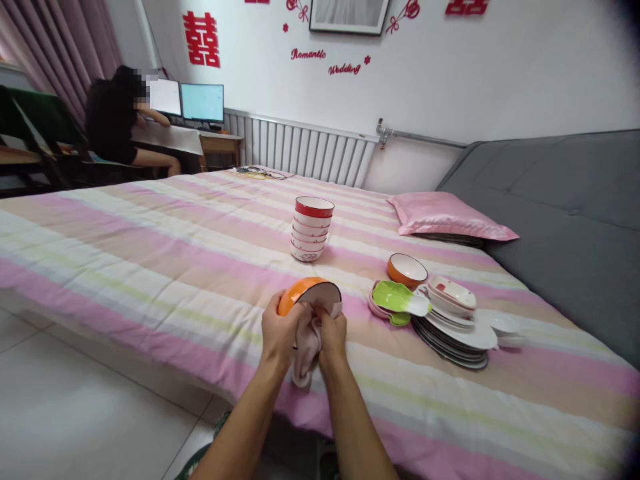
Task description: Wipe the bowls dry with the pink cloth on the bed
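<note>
Left hand (279, 328) grips the tilted orange bowl (309, 294) by its rim, right hand (331, 333) pinches a pink cloth (306, 347) against it; a loose grip risks dropping it over the floor (90, 400).

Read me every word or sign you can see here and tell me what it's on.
"Romantic": red script on the white wall.
"Wedding": red script, same wall.
Red double-happiness character: wall decal; two more at the top edge are cut off.
The two lit computer monitors: too small to read.
</note>
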Demonstrator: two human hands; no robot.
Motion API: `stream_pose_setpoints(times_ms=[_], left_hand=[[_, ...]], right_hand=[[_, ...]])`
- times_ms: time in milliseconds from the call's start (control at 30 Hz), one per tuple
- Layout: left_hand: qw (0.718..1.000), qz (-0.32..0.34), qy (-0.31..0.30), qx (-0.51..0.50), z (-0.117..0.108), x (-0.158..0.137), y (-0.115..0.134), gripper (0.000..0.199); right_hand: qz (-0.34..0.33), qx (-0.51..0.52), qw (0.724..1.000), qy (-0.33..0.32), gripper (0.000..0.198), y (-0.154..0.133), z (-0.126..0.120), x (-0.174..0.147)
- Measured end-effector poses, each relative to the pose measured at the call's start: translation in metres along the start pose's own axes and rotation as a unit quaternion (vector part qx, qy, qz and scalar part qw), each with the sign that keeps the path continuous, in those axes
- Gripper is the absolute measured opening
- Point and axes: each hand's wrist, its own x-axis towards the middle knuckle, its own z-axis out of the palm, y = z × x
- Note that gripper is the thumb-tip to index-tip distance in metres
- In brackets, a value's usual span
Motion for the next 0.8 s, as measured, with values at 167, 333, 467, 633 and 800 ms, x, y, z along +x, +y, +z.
stream_pose_setpoints(times_ms=[167, 333, 467, 633, 800], left_hand=[[1.0, -0.004, 0.0, 0.003, 0.0004, 0.0003, 0.0012, 0.039], [1.0, -0.002, 0.001, 0.007, 0.0008, 0.0, 0.0009, 0.039], [1.0, -0.002, 0.004, 0.004, 0.0006, -0.0002, -0.001, 0.04], [1.0, -0.004, 0.002, 0.005, 0.0, 0.0005, -0.0027, 0.039], [1.0, 0.001, -0.002, 0.01, 0.0003, 0.0001, -0.001, 0.039]], right_hand=[[0.042, 0.032, 0.999, -0.014, 0.027, -0.0029, 0.0005, -0.0027], [0.052, 0.044, 0.998, -0.012, 0.027, -0.0025, 0.0006, -0.0019], [0.05, 0.048, 0.998, -0.011, 0.029, -0.0028, 0.0006, -0.0018], [0.048, 0.048, 0.998, -0.016, 0.028, -0.0008, 0.0005, -0.0008], [0.042, 0.04, 0.998, -0.017, 0.028, 0.0013, -0.0005, 0.0007]])
